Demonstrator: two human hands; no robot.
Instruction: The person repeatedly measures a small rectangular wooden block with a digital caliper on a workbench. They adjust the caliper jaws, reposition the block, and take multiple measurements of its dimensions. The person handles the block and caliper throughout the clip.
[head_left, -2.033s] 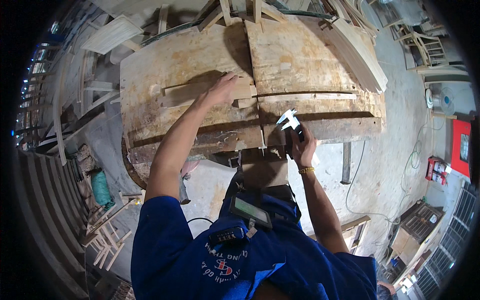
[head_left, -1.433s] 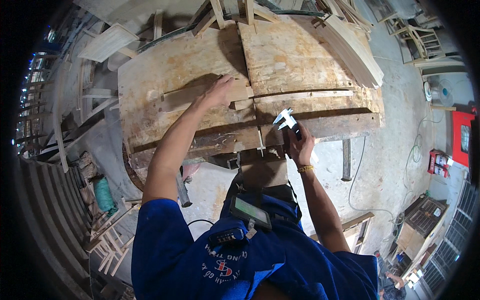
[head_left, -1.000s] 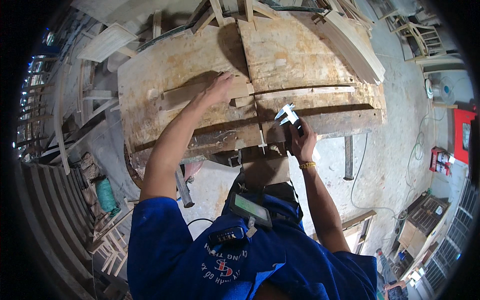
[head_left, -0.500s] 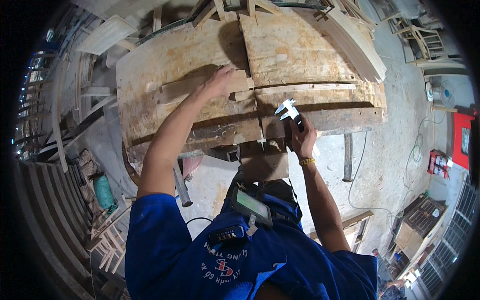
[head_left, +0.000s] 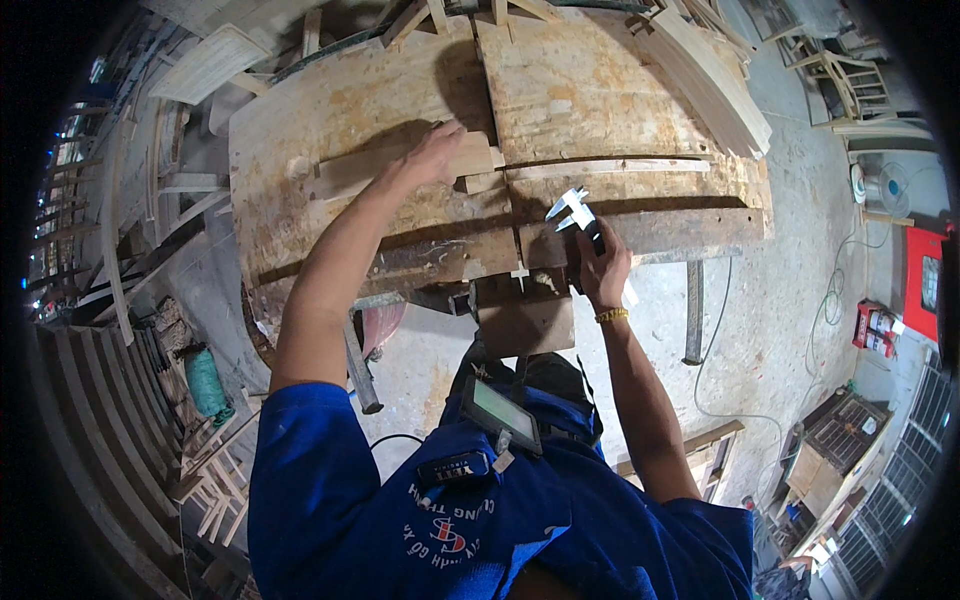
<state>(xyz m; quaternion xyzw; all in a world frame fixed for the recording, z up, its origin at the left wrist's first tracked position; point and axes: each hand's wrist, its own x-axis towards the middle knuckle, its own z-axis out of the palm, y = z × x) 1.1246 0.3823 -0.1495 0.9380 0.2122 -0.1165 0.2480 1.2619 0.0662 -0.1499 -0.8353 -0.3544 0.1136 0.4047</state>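
My left hand (head_left: 437, 158) is closed over the right part of a pale wooden board (head_left: 350, 173) on the workbench (head_left: 590, 90), with its fingers over the far edge. A smaller wood piece (head_left: 480, 182) lies against the near side of that board's right end. In my right hand (head_left: 605, 265) is a caliper (head_left: 575, 212), held by its body near the bench's front edge. The caliper's jaws point up and left, apart from the wood, and its lower part is mostly hidden by my fingers.
A thin wood strip (head_left: 610, 168) lies across the bench's right half. Long planks (head_left: 705, 85) are stacked at the far right. A brown box-like block (head_left: 525, 322) is just in front of me. A fan (head_left: 888, 185) and a cable (head_left: 715, 410) are on the right.
The caliper has shifted very slightly up and left with my right hand. My left hand stays on the board, with its fingers slightly moved.
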